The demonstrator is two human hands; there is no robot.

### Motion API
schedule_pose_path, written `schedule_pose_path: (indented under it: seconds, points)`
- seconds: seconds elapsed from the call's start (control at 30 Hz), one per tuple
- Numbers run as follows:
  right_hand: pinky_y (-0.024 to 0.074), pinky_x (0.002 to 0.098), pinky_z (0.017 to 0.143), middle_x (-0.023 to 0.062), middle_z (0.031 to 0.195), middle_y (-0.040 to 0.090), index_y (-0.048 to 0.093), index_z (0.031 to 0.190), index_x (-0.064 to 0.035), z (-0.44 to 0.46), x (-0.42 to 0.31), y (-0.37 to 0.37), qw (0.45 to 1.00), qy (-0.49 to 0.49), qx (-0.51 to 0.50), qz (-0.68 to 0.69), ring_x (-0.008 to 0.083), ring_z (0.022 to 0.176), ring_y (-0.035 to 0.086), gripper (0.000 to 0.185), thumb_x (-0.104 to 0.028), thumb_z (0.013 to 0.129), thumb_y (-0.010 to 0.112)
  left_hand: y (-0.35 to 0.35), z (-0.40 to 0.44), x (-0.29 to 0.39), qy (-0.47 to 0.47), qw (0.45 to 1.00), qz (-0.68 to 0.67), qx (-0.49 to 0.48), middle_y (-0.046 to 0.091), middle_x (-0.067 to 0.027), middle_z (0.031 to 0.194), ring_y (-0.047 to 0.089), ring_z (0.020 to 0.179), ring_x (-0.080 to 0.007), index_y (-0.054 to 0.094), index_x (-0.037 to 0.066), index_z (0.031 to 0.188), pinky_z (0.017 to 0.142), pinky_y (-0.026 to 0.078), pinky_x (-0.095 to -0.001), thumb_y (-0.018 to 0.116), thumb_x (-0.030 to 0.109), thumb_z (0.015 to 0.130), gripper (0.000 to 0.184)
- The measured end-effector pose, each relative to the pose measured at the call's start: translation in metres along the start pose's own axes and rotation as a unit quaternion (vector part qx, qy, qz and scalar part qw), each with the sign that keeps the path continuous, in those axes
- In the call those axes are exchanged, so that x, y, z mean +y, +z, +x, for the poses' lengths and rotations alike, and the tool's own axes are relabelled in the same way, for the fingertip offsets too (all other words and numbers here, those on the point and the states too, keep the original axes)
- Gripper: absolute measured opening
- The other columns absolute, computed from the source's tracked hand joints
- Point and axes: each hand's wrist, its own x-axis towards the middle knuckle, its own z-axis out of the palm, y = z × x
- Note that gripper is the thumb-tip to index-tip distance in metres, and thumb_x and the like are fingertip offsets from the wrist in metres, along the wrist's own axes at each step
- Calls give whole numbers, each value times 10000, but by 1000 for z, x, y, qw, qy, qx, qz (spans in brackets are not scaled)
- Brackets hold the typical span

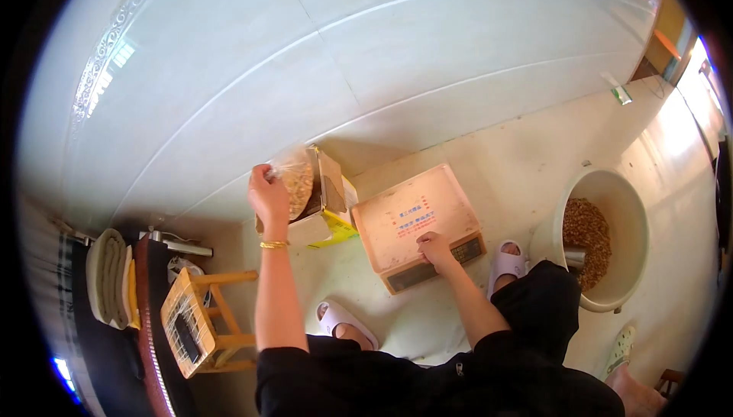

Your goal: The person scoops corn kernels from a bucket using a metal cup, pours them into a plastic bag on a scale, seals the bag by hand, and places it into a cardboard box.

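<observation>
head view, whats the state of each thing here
clear bag, part filled, top gripped in left hand
cardboard box, top open
scale, no goods on top, readout illegible
bucket, uncovered, partly filled
metal cylinder, resting in bucket's contents
stool, upright, dark object on seat

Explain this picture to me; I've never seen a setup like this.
There is no robot: these are a person's two bare hands, in one picture from a camera worn on the head, facing forward and down. The left hand grips a clear plastic bag of small pale pieces by an open cardboard box with yellow markings. The right hand, loosely curled, is over a flat, peach-coloured rectangular platform; whether it touches is hard to tell. On the pale floor stand a large round cream bucket of brown pieces and a wooden stool.
</observation>
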Motion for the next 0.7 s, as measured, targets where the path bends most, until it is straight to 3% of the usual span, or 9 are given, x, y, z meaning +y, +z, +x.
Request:
schedule_pose_path:
  seconds: [0.13, 0.33, 0.43, 0.6, 0.7]
  points:
    - [454, 254, 464, 61, 702, 557, 585, 922, -24, -9, -11, -2, 999, 20, 48, -10, 125, 544, 533, 145, -20, 786, 532, 24, 21, -53, -34, 998, 34, -41, 641, -185, 927, 611, 868, -337, 611, 17, 925, 753, 481, -408, 581, 11, 740, 188]
    - [446, 254, 467, 50, 718, 555, 581, 967, -11, 5, -1, -11, 998, 29, 34, -36, 119, 545, 523, 195, -21, 781, 524, 52, 22, -123, -74, 976, 63, -194, 607, -188, 1086, 567, 1029, -333, 552, 50, 1130, 859, 460, -398, 636, 75, 755, 385]
    - [445, 252, 467, 54, 719, 555, 578, 969, -10, 6, 2, -8, 996, 27, 22, -77, 120, 547, 522, 193, -18, 786, 517, 23, 15, -120, 37, 953, 154, -260, 488, -198, 1268, 407, 1220, -355, 513, 79, 1213, 982, 383, -415, 663, 139, 771, 471]
    - [442, 243, 473, 55, 725, 554, 575, 961, 3, 10, 6, 0, 997, -12, -12, -75, 113, 551, 519, 171, -11, 801, 517, -52, -48, -146, 146, 920, 115, -345, 508, -187, 1221, 450, 1168, -366, 530, 89, 1191, 944, 421, -424, 656, 129, 778, 434]
    - [450, 246, 518, 80, 771, 584, 592, 955, 4, -6, -21, 7, 995, -70, -13, -67, 125, 605, 545, 168, -37, 801, 536, -100, -87, -149, 62, 916, 34, -395, 506, -179, 1214, 548, 1025, -347, 559, 63, 1144, 846, 487, -380, 649, 70, 764, 391]
